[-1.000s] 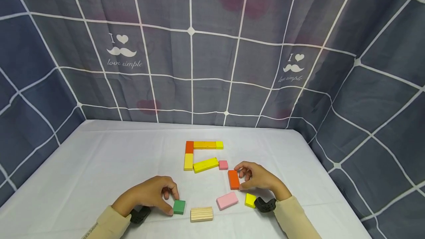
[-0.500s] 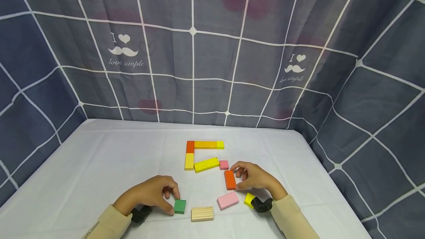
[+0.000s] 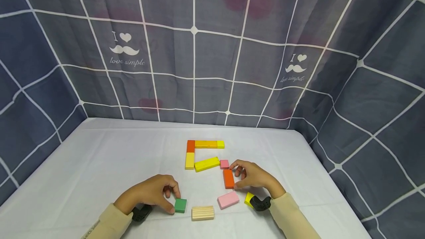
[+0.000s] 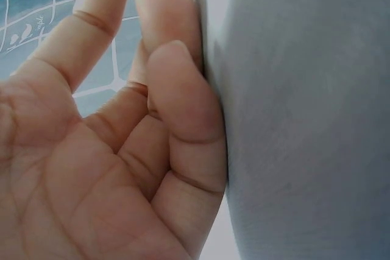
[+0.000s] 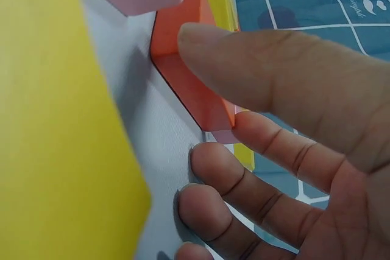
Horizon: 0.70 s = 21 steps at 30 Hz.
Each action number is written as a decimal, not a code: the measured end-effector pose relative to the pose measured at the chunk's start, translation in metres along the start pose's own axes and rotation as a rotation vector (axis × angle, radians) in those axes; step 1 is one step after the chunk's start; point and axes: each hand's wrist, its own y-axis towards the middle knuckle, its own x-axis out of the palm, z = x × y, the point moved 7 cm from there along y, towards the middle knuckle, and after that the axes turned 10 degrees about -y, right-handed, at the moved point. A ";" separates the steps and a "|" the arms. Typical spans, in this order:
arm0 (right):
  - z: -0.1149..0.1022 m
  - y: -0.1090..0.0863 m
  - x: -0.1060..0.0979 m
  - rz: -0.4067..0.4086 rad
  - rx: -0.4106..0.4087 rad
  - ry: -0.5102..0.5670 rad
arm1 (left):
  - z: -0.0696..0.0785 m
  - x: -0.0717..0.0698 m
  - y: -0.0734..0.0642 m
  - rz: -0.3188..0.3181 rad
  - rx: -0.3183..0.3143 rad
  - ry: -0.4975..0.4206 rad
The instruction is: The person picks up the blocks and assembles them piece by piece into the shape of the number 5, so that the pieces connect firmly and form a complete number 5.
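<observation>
My left hand [image 3: 156, 193] has its thumb and index finger at the near and far left corners of a small green block [image 3: 180, 205]. In the left wrist view its other fingers [image 4: 189, 95] curl against the white cloth, and the green block is out of sight. My right hand [image 3: 254, 176] pinches an orange rectangular block [image 3: 228, 179] by its ends, between thumb [image 5: 225, 59] and index finger. The orange block lies flat just in front of a small pink block [image 3: 224, 164]. That pink block sits against the right end of a slanted long yellow block [image 3: 207, 164].
Behind, an orange-red block [image 3: 190, 146], a yellow block [image 3: 189, 161], an amber strip [image 3: 206, 144] and a yellow square [image 3: 220, 144] form a corner outline. Nearer lie a ridged wooden block [image 3: 203, 213], a pink rectangle [image 3: 228, 200] and a yellow block [image 3: 249, 198] beside the right wrist camera.
My right hand has slid the orange block left, closer to the small pink block. Its wrist camera now overlaps part of the near yellow block. My left hand stays at the green block.
</observation>
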 end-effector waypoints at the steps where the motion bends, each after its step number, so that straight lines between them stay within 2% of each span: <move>1: 0.000 0.001 0.001 -0.002 0.000 -0.002 | 0.000 0.000 0.000 0.001 -0.001 0.001; 21: -0.002 0.004 0.000 -0.007 0.028 -0.023 | 0.001 -0.001 0.000 0.002 -0.003 -0.006</move>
